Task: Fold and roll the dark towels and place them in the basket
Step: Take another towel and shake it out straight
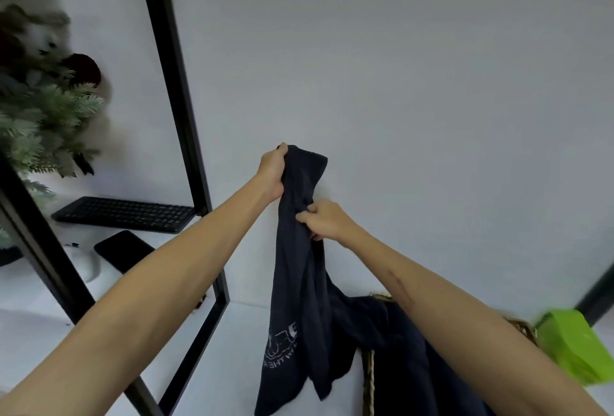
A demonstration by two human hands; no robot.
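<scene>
Basket (369,379) mostly hidden by dark towel (299,282), towel print partly legible

A black keyboard (124,214) is lying on the white table (40,302) at far left, with a dark phone (123,251) just nearer. A frosted fir tree (36,96) is standing behind a black frame (179,110). A green bag (576,346) is sitting at right.

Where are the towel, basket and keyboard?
towel (299,282), head view, hanging middle of the cloth
basket (368,382), head view, woven front edge
keyboard (126,214), head view, middle of the keys
</scene>
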